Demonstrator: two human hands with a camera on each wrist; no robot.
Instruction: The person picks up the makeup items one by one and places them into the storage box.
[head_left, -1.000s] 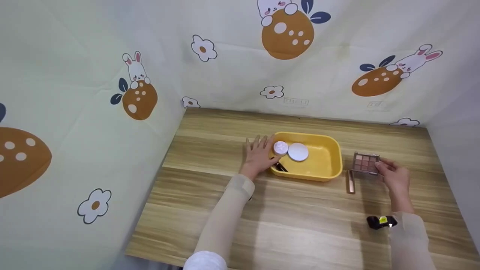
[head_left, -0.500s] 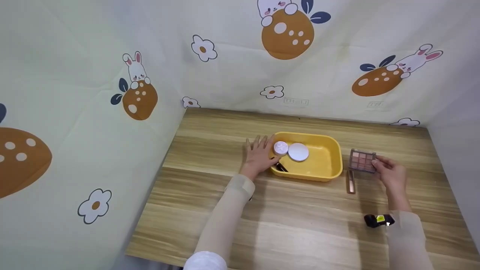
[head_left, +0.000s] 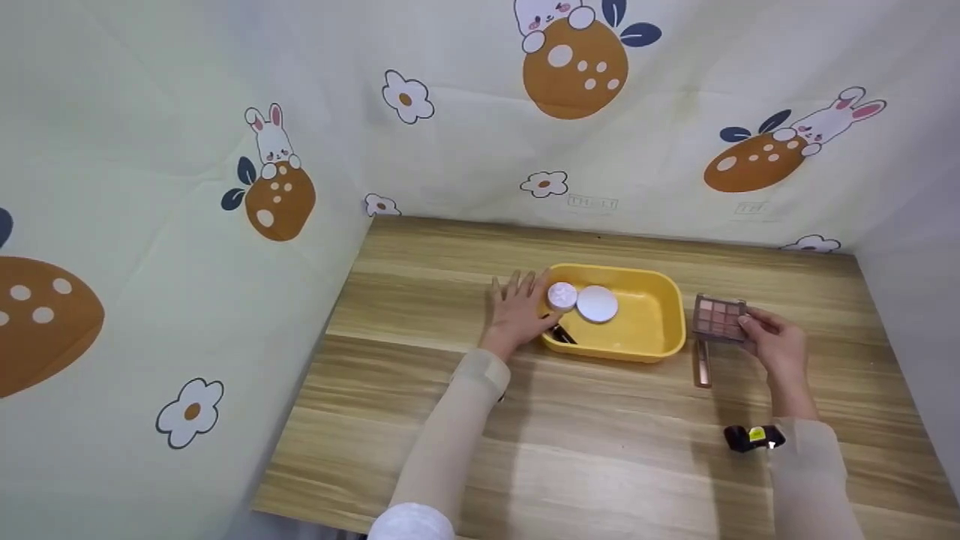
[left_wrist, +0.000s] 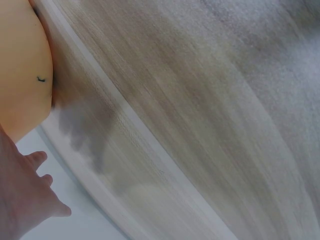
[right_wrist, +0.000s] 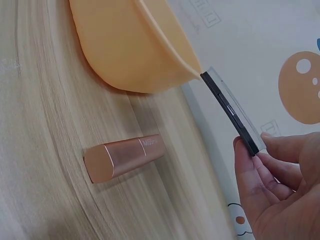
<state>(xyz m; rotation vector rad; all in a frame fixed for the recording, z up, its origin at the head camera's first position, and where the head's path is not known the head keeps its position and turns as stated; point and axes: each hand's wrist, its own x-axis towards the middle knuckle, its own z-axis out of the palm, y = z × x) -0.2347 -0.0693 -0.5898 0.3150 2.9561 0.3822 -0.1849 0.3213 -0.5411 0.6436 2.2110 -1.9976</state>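
An eyeshadow palette (head_left: 719, 319) with a clear lid is pinched at its right edge by my right hand (head_left: 777, 346). In the right wrist view the palette (right_wrist: 231, 111) is seen edge-on, raised above the table beside the yellow basket (right_wrist: 135, 55). My left hand (head_left: 517, 315) rests with spread fingers on the left rim of the yellow basket (head_left: 667, 349). Inside the basket lie a small patterned round jar (head_left: 562, 295), a white round compact (head_left: 598, 304) and a black slim item (head_left: 562, 334), partly under the left thumb. A rose-gold lipstick tube (head_left: 702, 364) lies right of the basket.
The wood-grain table (head_left: 600, 435) meets a printed curtain (head_left: 465, 150) at the back and left. A black device with a yellow label (head_left: 756, 435) sits at the right wrist. In the right wrist view, the lipstick tube (right_wrist: 125, 156) lies below the basket.
My right hand has moved left and slightly up with the palette, bringing it nearer the basket's right side. The left hand and the basket have stayed in place.
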